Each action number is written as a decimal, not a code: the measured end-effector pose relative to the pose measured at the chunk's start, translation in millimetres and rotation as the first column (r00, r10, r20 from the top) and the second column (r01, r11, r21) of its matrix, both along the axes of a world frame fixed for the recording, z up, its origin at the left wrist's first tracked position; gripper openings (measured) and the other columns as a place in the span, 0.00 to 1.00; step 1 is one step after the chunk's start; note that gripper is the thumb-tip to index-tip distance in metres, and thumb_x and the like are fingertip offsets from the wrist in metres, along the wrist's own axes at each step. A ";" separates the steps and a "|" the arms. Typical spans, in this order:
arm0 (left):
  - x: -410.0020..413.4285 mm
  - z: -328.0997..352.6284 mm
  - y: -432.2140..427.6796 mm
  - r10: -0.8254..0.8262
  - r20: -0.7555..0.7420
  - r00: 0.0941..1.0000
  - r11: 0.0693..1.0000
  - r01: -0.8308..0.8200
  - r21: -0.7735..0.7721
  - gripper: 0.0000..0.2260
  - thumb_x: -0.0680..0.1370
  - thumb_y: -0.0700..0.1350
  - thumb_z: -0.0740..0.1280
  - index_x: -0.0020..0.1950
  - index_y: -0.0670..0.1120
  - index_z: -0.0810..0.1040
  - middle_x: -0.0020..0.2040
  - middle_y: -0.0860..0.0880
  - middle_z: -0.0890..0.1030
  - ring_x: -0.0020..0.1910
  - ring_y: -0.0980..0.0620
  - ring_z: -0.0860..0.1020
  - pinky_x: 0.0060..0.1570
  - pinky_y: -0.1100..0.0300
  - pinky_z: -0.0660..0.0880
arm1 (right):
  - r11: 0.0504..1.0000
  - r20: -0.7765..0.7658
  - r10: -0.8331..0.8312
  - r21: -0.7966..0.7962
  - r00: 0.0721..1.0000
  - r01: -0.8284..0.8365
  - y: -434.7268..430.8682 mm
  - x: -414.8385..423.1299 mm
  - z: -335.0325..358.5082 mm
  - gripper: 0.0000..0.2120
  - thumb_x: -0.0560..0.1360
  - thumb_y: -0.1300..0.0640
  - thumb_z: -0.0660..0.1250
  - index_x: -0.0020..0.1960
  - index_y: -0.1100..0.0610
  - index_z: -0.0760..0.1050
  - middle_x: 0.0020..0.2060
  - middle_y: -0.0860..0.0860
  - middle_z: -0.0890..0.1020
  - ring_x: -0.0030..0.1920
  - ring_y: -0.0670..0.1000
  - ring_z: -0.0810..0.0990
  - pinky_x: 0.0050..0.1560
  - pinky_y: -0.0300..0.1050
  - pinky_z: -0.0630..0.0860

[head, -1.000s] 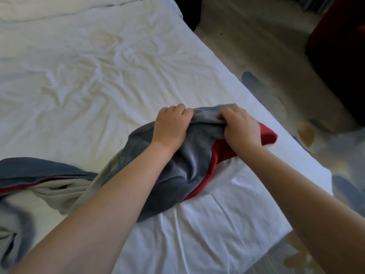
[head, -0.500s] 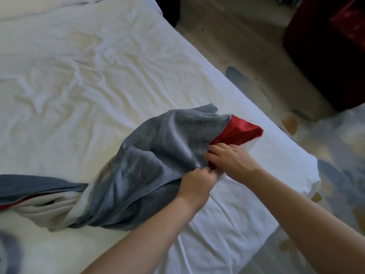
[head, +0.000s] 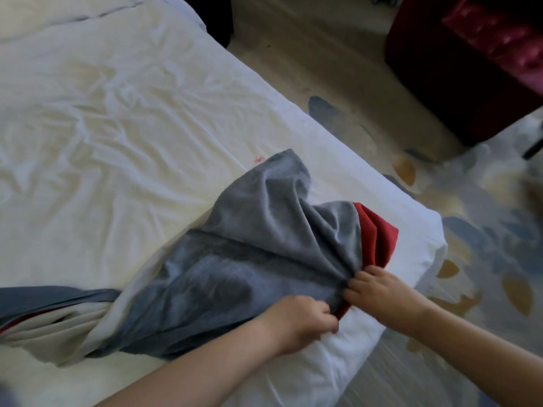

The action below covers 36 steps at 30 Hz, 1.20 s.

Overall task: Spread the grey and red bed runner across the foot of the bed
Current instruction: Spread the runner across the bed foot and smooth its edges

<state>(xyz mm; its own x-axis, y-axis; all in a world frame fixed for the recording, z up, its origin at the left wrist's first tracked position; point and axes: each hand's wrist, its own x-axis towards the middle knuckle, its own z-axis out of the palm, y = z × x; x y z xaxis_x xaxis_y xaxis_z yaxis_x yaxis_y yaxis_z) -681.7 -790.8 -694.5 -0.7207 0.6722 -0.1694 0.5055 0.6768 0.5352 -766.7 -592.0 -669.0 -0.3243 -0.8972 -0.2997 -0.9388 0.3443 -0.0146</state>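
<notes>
The grey and red bed runner (head: 249, 254) lies bunched and twisted on the white bed (head: 117, 127), near its right corner. Its grey face shows on top, a red end (head: 379, 239) pokes out toward the bed's edge, and a pale lining shows at the left where the cloth trails off the frame. My left hand (head: 302, 324) grips the runner's near edge with curled fingers. My right hand (head: 379, 292) pinches the gathered cloth right beside it, where grey meets red. The two hands are almost touching.
The wrinkled white sheet covers the bed to the far left. A patterned carpet (head: 484, 259) with blue and ochre shapes lies to the right of the bed. A dark red armchair (head: 470, 69) stands at the far right, and a dark object (head: 217, 16) sits beyond the bed's top edge.
Both hands have come back from the runner's far edge to its near edge, and now sit close together. The grey cloth has opened up further across the bed.
</notes>
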 end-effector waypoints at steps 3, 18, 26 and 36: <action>-7.5 12.1 1.4 -0.014 -0.008 1.000 0.999 0.014 -0.052 0.10 0.76 0.49 0.65 0.55 0.46 0.77 0.48 0.44 0.78 0.47 0.42 0.77 0.37 0.53 0.72 | 0.969 0.128 -0.158 0.211 0.979 0.128 6.8 7.0 -1.4 0.15 0.69 0.58 0.62 0.55 0.48 0.74 0.52 0.44 0.77 0.54 0.48 0.75 0.59 0.44 0.70; -219.7 26.7 -64.6 0.010 -0.345 0.939 0.732 -0.242 -0.636 0.19 0.80 0.40 0.48 0.70 0.48 0.64 0.73 0.46 0.62 0.70 0.44 0.63 0.59 0.50 0.70 | 0.531 0.375 -0.782 -0.021 0.499 0.847 -10.0 -109.6 -20.0 0.24 0.71 0.47 0.69 0.65 0.43 0.67 0.58 0.45 0.76 0.57 0.50 0.75 0.53 0.48 0.76; -258.7 20.3 -64.0 0.158 -0.082 0.984 0.636 -0.165 -0.754 0.13 0.79 0.43 0.59 0.62 0.45 0.74 0.61 0.44 0.76 0.59 0.40 0.76 0.51 0.52 0.74 | 0.704 0.153 -0.699 -0.024 0.699 0.710 24.2 -132.3 -25.0 0.11 0.71 0.56 0.61 0.51 0.45 0.74 0.46 0.45 0.79 0.48 0.51 0.79 0.43 0.46 0.75; -282.8 -9.4 -55.6 0.152 -0.141 0.978 0.894 -0.196 -0.403 0.20 0.66 0.47 0.66 0.57 0.56 0.69 0.58 0.53 0.72 0.54 0.48 0.74 0.38 0.55 0.71 | 0.403 0.176 -0.892 -0.107 0.416 0.909 82.3 -160.3 -33.6 0.14 0.67 0.58 0.66 0.51 0.46 0.77 0.42 0.44 0.77 0.41 0.48 0.74 0.30 0.38 0.66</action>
